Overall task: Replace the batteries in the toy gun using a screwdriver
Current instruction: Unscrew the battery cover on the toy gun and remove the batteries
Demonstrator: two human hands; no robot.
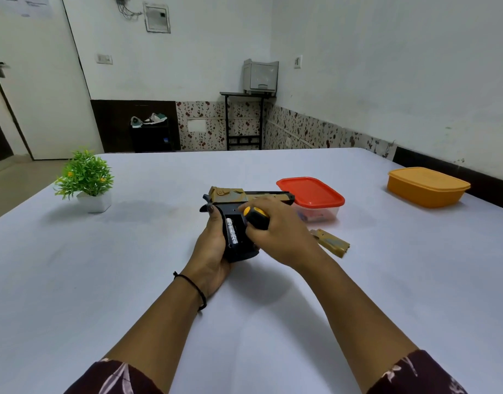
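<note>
Gun (pixel 246 196) lies on its side mid-table (pixel 131 280), left hand (pixel 213 245) wrapped round the butt of the grip; right hand (pixel 276 234) closed on the screwdriver (pixel 256 216), its tip hidden, over the open compartment. Cover (pixel 331 242) is off and rests on the table just right of the hands, so unscrewing looks done; one battery (pixel 232 233) sits in the bay, old or new I cannot tell. Judged left: finish the battery swap, refit cover, drive the screw; red-lidded box (pixel 311 199) behind the gun may hold spares, contents unclear
</note>
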